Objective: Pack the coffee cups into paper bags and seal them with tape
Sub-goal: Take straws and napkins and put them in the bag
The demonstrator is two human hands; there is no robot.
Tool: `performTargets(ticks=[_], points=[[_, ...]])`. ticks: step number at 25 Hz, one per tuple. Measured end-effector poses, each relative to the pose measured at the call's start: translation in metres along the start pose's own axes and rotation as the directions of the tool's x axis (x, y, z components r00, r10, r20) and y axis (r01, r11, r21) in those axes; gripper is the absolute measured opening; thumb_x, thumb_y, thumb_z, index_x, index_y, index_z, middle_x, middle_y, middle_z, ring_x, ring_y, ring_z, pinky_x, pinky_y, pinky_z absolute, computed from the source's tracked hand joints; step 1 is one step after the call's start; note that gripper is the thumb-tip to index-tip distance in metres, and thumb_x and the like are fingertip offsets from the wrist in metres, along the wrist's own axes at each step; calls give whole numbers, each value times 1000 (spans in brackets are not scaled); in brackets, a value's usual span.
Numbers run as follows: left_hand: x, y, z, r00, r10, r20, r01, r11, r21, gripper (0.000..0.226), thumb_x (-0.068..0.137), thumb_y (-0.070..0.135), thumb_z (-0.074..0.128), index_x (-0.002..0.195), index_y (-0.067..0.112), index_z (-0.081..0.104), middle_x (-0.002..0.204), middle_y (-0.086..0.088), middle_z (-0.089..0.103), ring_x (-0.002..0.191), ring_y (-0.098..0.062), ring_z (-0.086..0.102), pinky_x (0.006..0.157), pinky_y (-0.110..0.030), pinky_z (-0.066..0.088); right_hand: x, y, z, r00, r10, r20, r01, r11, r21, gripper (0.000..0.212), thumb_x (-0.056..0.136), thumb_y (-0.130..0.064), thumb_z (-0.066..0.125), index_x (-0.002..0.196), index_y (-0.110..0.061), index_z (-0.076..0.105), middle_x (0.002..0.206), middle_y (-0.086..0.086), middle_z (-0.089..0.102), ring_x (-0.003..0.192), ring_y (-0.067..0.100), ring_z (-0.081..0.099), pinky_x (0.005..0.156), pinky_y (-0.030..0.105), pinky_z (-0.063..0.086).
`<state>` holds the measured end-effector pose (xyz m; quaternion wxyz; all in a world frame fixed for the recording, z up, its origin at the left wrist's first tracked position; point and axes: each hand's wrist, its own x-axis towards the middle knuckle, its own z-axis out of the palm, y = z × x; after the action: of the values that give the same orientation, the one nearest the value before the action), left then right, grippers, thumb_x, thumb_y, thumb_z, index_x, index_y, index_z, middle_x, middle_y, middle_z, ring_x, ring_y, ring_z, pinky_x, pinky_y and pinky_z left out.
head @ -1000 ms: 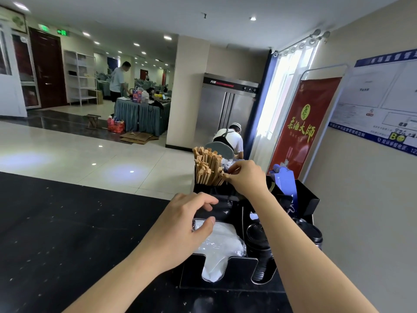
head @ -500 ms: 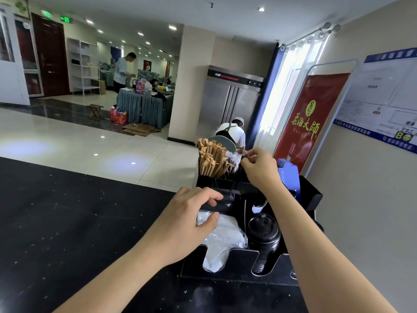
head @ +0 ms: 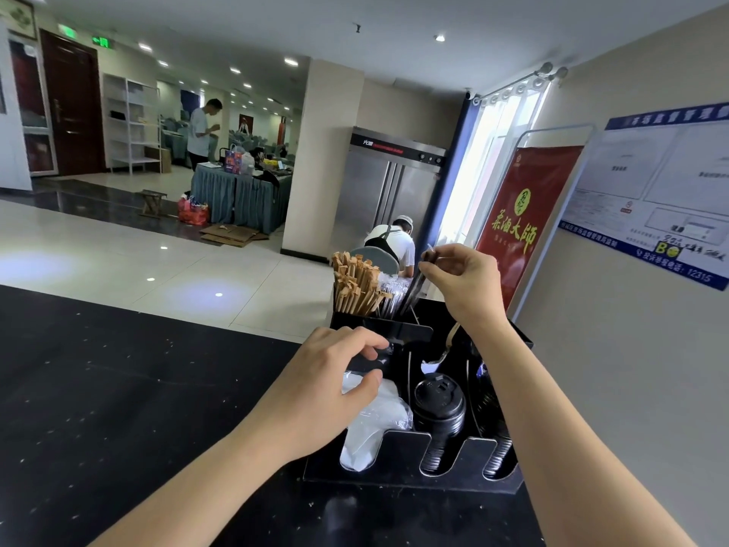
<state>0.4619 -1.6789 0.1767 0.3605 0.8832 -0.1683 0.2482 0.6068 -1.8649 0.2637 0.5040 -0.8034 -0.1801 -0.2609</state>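
Head view: a black counter was seen filling the lower left of the frame, with a tiled hall beyond it.
Wall: a red banner and a blue-edged notice board were seen on the right.
Organizer: a black organizer was set on the counter's right end, divided into slots.
Left hand: the left hand was laid over the organizer's left side, fingers curled onto a black divider and thumb pressed against a clear plastic bundle; a firm grip could not be told.
Right hand: the right hand was raised above the rear compartment, a thin wrapped straw pinched between its fingertips, the lower end down among the other straws.
Lids: stacked black cup lids were held in the middle slot, a second stack in the right slot.
Stirrers: paper-wrapped sticks were stood upright in the rear left compartment.
Coffee cups: none could be made out, nor paper bags or tape.
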Motion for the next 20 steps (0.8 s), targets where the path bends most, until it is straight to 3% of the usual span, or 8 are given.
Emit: performTargets(ticks=[5,9,14,20], points=[[-2,15,-6,999,29,-44,-29,1000,1,30,97,28,62,127,34,59,110,21,61,117,0,44,91,-3,31,-11,-31,-22,993,-120,3,119,991,61,11,90,-11,78,101,-10,78,84,-4,77,76,4,70,74,14,52],[-7,28,-12,993,26,-112,-26,1000,-2,34,99,27,59,133,33,58,114,22,62,113,2,46,91,-5,33,-25,-61,-42,987,-156,24,152,982,112,12,88,-10,79,101,-10,78,84,-4,78,79,9,74,71,16,56],[-18,42,-16,988,1,-156,1,1000,10,50,101,35,56,149,30,47,134,19,59,124,-6,43,96,-17,33,-57,-86,-59,971,-134,198,100,980,173,16,87,-7,80,102,-10,78,90,0,80,89,15,77,85,25,59],[-48,57,-17,991,-71,-115,68,997,-25,41,99,31,63,140,30,58,108,15,68,111,-4,47,85,-3,36,-108,-90,-61,961,-59,270,-11,967,253,18,87,-3,78,104,-6,77,89,1,80,77,8,73,72,16,54]])
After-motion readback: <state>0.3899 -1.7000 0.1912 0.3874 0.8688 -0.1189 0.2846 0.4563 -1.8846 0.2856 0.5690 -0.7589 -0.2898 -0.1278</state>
